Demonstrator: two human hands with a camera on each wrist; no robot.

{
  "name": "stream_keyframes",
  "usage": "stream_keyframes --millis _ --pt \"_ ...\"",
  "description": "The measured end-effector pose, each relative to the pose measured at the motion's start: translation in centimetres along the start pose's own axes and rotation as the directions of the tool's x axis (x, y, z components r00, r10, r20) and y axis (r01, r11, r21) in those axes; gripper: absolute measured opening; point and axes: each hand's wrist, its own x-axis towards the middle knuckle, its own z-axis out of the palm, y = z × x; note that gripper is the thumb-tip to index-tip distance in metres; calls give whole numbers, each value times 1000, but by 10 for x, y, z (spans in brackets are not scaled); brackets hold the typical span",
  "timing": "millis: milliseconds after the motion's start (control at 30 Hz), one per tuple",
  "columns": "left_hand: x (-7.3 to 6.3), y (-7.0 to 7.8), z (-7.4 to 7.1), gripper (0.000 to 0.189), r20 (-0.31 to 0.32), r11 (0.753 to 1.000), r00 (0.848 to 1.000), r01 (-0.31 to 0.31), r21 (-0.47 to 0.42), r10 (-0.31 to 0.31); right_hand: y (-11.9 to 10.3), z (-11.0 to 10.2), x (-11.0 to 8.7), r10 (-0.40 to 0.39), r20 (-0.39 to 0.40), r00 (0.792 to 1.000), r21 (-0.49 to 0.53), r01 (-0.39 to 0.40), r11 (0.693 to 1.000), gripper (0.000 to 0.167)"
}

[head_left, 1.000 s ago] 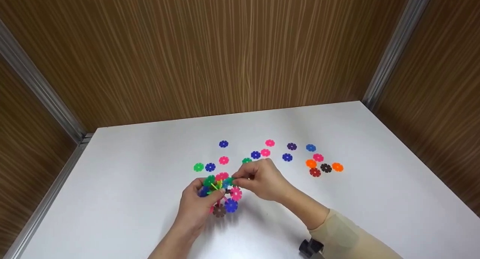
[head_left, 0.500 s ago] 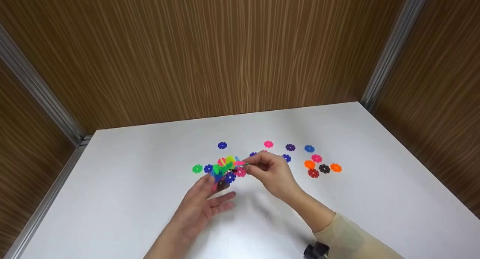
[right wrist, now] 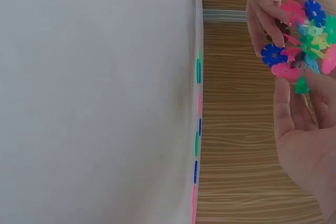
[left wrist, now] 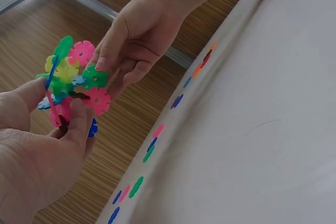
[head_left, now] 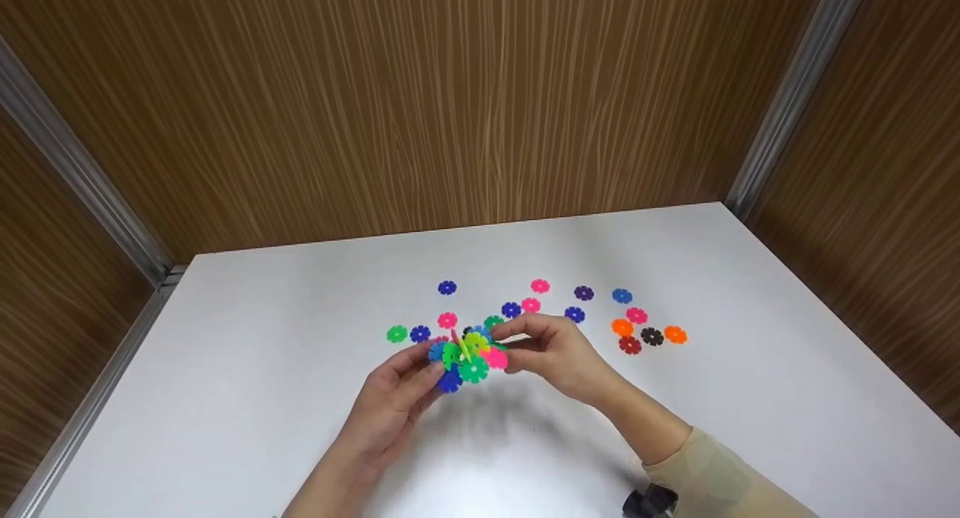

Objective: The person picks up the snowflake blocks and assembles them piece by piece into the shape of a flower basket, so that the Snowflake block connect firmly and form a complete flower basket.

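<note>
A ball-like cluster of interlocking flower-shaped plastic discs (head_left: 474,368) is held up in front of me, in green, pink, blue and yellow. From the left side my left hand (head_left: 394,398) grips it, thumb on the near face and fingers behind. My right hand (head_left: 566,360) pinches its right side between thumb and fingers, next to a pink disc (head_left: 495,358). In the left wrist view, a green disc (left wrist: 95,77) of the cluster lies at the right fingertips. The right wrist view shows both hands around the cluster, with a brown disc (right wrist: 276,32) partly behind the left fingers.
Loose discs lie flat on the white table (head_left: 262,368) beyond the hands, among them a green disc (head_left: 397,334), a dark blue disc (head_left: 447,287) and an orange disc (head_left: 675,334). Wood-patterned panels (head_left: 480,105) stand around the back and sides. A black clip-like object (head_left: 649,501) hangs by the right sleeve.
The cluster has shifted right and been turned, so its brown disc no longer shows in the head view. The left fingers, spread half a second ago, have closed around it. Loose discs stay put.
</note>
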Motion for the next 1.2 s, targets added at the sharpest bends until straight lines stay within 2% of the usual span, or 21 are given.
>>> stream_keyframes --millis 133,433,667,767,900,1067,1200 --pt "1 -3 0 54 12 999 1000 -12 35 12 1 -4 -2 51 39 998 -3 -51 999 30" --pt "0 -7 2 56 1 995 1000 -10 102 10 4 -9 -6 106 114 988 -10 -106 994 30" --pt "-1 -8 1 47 -4 990 1000 1 144 0 7 -8 -5 45 160 986 41 -52 998 33" --pt "-1 -6 -1 47 4 992 1000 1 130 -2 7 -7 -3 27 172 985 50 -36 998 32" --pt "-1 2 -5 45 -24 997 1000 -8 80 10 5 -6 2 22 183 983 61 -33 998 34" --pt "0 19 -17 41 -106 998 993 -61 -18 59 6 -9 18 32 100 994 29 -35 999 30" --pt "0 30 -28 40 -160 992 981 -115 -49 105 16 -13 39 62 6 998 -72 -62 996 26"
